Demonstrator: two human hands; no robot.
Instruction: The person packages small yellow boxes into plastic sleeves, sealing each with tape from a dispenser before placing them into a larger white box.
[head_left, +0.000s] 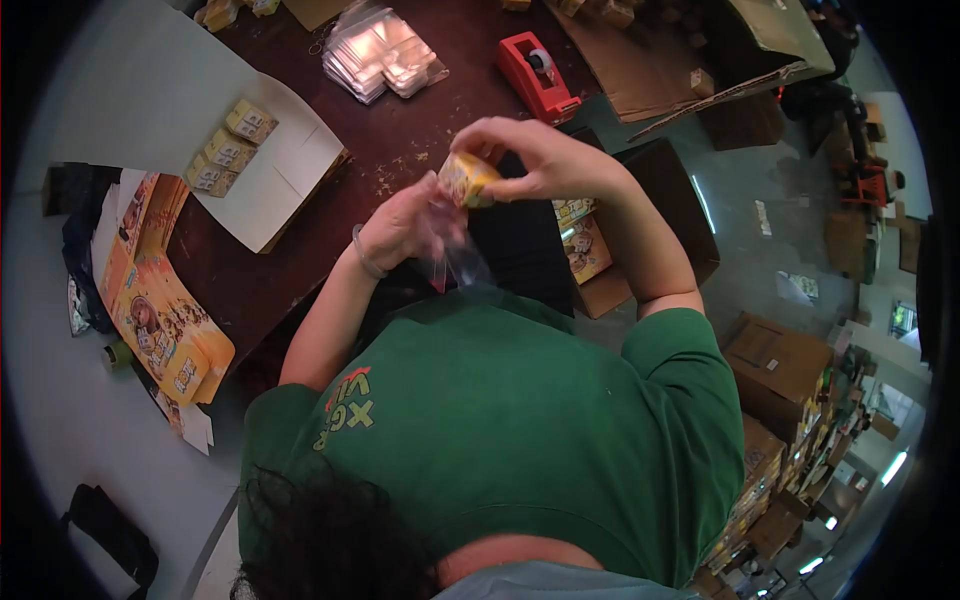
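Observation:
My right hand (532, 158) grips a small yellow printed box (468, 180) between thumb and fingers, in front of my chest. Close beside it, my left hand (405, 222) is closed on a clear plastic bag (462, 262) that hangs down toward my lap. The box touches or nearly touches the left fingertips; whether part of it is inside the bag I cannot tell. Beyond the hands, a stack of clear plastic bags (380, 55) lies on the dark red table (300, 285).
A red tape dispenser (537, 80) stands at the table's far side. Left, an open white carton (285, 165) holds several small yellow boxes (230, 150), near a stack of orange printed cardboard (165, 310). An open brown carton (605, 290) sits right of my lap; another (690, 60) lies at far right.

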